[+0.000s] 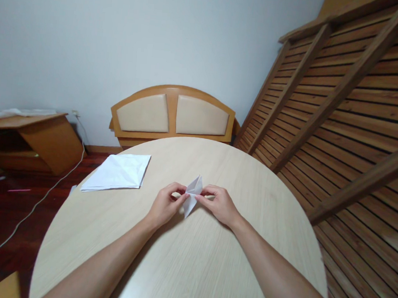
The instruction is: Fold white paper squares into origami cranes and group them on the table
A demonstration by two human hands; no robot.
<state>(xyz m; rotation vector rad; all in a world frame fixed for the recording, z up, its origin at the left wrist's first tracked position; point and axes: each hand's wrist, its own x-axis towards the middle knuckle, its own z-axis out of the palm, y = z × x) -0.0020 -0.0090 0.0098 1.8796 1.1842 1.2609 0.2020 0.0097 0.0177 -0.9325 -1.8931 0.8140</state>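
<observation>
Both hands pinch a small folded white paper (193,193) above the round table (208,264), left hand (166,206) and right hand (219,204) gripping its opposite sides. A paper stack (118,173) lies well apart, left.

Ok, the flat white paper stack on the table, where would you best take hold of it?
Likely by its near right corner, from the right. The paper stack lies flat on the table, so a pinch needs a lifted edge, and that corner lies closest to the left hand, now pinching the folded paper.

White folded paper (193,193), pale wood-grain table (187,261)
</observation>
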